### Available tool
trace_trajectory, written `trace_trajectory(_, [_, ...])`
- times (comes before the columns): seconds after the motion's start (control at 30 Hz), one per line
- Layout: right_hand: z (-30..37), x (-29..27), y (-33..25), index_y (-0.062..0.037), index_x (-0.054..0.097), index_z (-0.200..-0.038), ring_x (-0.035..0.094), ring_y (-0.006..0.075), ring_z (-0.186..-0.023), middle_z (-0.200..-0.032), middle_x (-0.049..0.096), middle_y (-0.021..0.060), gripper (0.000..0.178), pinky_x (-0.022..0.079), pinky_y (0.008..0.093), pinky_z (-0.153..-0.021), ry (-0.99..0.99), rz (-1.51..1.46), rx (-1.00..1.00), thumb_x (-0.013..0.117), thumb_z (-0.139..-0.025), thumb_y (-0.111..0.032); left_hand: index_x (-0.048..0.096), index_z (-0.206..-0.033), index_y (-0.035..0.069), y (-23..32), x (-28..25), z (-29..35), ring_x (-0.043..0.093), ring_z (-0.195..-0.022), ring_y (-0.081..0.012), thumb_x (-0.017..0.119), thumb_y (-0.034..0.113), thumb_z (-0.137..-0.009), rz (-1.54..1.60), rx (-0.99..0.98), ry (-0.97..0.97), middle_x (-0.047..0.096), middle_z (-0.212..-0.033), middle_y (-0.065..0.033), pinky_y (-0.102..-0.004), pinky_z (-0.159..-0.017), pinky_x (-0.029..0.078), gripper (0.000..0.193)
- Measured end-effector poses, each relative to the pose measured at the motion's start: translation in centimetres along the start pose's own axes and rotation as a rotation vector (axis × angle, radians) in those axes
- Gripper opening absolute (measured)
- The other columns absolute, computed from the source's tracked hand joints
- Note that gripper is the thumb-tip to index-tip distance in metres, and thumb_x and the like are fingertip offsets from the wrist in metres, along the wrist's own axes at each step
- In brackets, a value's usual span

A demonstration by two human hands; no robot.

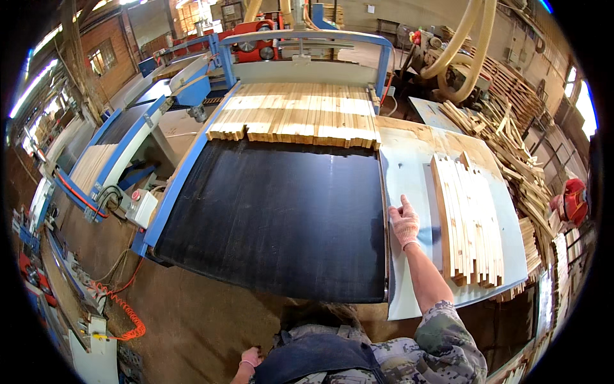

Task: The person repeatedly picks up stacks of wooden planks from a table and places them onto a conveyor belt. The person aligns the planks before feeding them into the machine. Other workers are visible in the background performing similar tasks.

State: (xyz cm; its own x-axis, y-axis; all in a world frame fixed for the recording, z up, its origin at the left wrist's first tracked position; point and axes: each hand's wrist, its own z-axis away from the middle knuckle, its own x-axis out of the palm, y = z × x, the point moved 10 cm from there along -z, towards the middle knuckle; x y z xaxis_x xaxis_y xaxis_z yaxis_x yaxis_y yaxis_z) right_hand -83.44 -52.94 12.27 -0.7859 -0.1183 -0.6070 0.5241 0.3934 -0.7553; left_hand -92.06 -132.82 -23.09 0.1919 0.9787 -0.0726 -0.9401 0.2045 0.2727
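1. I see a wide black belt [275,217] filling the middle of my view, edged on its left by a blue rail [182,185] and spanned at the far end by a blue arch [306,36].
2. Beside the belt's right edge lies a pale blue counter [404,297], stained tan toward its far end.
3. The room is a workshop: a brown floor [192,313], a second conveyor [121,128] to the left, red machinery [251,40] behind the arch, thick tan hoses [476,61] and a heap of loose wood [515,153] at right. An orange coiled hose [131,323] shows at lower left.
4. On the counter, to the right of my right hand, sits a group of wooden strips [472,224]: long, narrow, pale yellow, side by side, with uneven ends and bright in the sunlight.
5. A row of similar strips [294,115] lies packed across the belt's far part, banded by light and shadow, its near edge slightly ragged.
6. Of my hands, the right hand [405,223], in a pale glove, is over the counter between belt and strips, fingers loosely parted, holding nothing I can see; contact with the surface I cannot tell.
7. The left hand [252,357] hangs low beside the body; whether its fingers are closed, I cannot tell.
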Motion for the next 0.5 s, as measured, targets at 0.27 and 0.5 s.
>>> trace_trajectory(0.27, [0.7,-0.4,-1.3,-0.0033,0.058,-0.153,0.06,0.0157,-0.074,-0.082,0.066,0.0051,0.065,0.053,0.0336,-0.075,0.036,-0.006,0.009,0.078,-0.095,-0.025,0.074,-0.126,0.005,6.3,1.6,-5.9,0.07,-0.112,-0.0274,0.074,0.04,-0.098,-0.325,0.138,0.063,0.075,-0.126,-0.012,-0.042,-0.096,0.055,0.045])
trace_trajectory(0.5, [0.0,0.5,0.9,-0.0027,0.059,-0.152,0.061,0.0169,-0.075,-0.084,0.067,0.0058,0.064,0.054,0.0333,-0.078,0.021,-0.068,0.023,0.079,-0.094,-0.025,0.077,-0.118,0.006,3.9,4.5,-6.3,0.074,-0.106,-0.0292,0.072,0.038,-0.096,-0.804,0.18,-0.1,0.077,-0.119,-0.0135,-0.0448,-0.089,0.058,0.039])
